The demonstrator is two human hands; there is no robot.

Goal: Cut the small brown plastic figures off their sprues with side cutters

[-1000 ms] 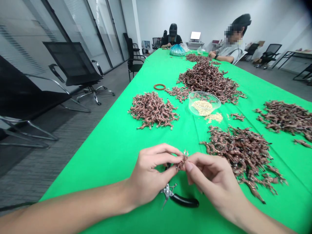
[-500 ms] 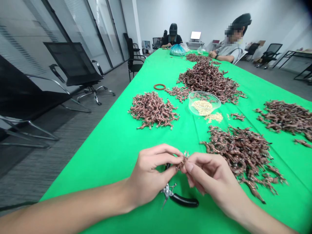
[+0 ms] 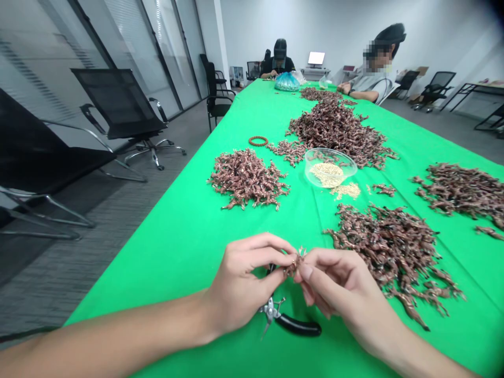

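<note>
Between my left hand [image 3: 244, 286] and my right hand [image 3: 338, 294], the fingertips of both pinch a small copper-brown twisted piece [image 3: 294, 266]. Its middle is partly hidden by my fingers. Black-handled pliers [image 3: 289, 321] lie on the green cloth just beneath my hands, their metal head near my left wrist. A heap of similar twisted pieces [image 3: 388, 252] lies close to my right hand. Another heap [image 3: 247, 179] lies farther ahead, beyond my left hand.
The long table has a green cloth [image 3: 157, 294], and more heaps lie along it. Ahead are a clear bowl of pale beads [image 3: 328, 174] and a brown ring [image 3: 258, 140]. Two co-workers [image 3: 368, 79] sit at the far end. Black chairs [image 3: 122, 107] stand along the left side.
My right fingers have shifted slightly around the small piece, and both hands still hold it. The heaps, bowl and pliers stay in place.
</note>
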